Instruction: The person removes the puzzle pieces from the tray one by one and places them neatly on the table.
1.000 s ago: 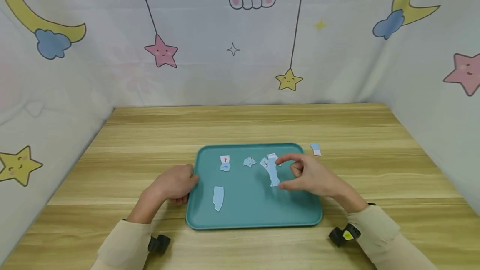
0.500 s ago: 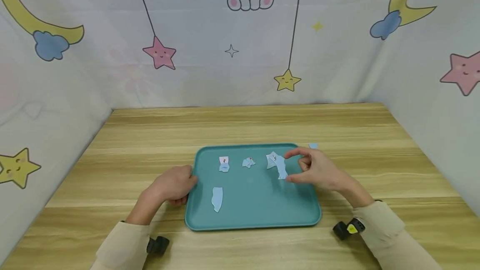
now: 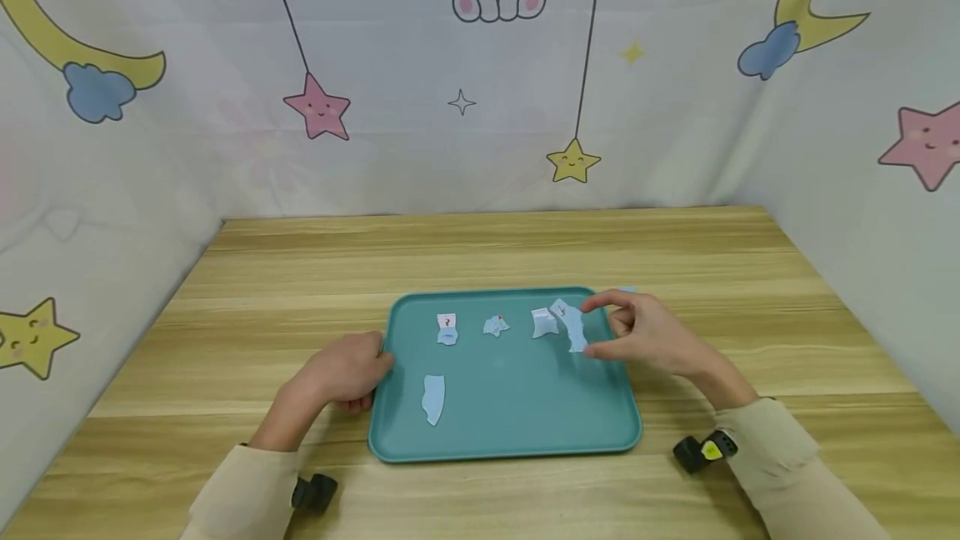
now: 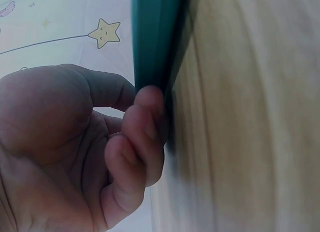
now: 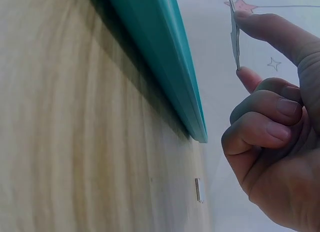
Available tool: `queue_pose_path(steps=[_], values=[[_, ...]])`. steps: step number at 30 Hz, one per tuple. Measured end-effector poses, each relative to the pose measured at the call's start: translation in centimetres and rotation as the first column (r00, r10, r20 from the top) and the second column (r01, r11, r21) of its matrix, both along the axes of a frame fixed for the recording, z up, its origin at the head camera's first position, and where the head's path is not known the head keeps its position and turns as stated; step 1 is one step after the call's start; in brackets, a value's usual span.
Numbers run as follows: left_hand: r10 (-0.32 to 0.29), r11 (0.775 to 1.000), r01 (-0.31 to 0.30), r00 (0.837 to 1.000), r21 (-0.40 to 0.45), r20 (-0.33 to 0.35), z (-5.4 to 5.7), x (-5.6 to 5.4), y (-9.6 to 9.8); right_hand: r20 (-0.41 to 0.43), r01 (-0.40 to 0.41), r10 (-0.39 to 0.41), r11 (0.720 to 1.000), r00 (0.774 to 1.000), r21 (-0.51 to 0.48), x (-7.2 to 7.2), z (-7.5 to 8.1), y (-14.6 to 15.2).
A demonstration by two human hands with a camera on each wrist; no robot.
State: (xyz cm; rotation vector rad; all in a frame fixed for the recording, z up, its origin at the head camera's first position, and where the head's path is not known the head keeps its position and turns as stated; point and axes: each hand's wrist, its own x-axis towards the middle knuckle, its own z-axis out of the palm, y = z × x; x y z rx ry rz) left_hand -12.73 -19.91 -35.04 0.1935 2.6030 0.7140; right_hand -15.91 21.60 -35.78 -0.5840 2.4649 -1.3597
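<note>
My left hand (image 3: 348, 369) grips the left rim of a teal tray (image 3: 502, 415), fingers curled at its edge in the left wrist view. Above the tray's right side, my right hand (image 3: 656, 336) holds a torn light-blue paper piece (image 3: 573, 329) between thumb and index finger. That piece shows edge-on (image 5: 235, 36) in the right wrist view, raised off the tray. Just left of it lies a blue-and-white paper piece (image 3: 544, 323). Other scraps on the tray are a small crumpled-looking piece (image 3: 496, 325), a piece with a printed figure (image 3: 447, 328) and a plain blue strip (image 3: 432, 400).
Another paper piece (image 3: 628, 289) lies on the wooden table (image 3: 300, 273) past the tray's right end, mostly hidden behind my right hand. A white cloth backdrop (image 3: 390, 165) with printed stars and moons encloses the table's back and sides.
My right hand has carried the held piece to the right, and the blue-and-white piece it overlapped now shows fully beside it. My left hand has stayed on the tray rim.
</note>
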Motion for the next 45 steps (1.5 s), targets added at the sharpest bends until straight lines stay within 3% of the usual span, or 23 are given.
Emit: queue_pose_path(steps=[23, 45], values=[[0.005, 1.000, -0.004, 1.000, -0.002, 0.003, -0.1, 0.0, 0.0, 0.000, 0.008, -0.008, 1.000, 1.000, -0.031, -0.4, -0.4, 1.2], [0.003, 1.000, -0.003, 1.000, -0.010, 0.006, 0.1, 0.1, 0.0, 0.011, 0.066, -0.066, 0.998, 0.998, -0.003, -0.6, 0.2, 3.0]])
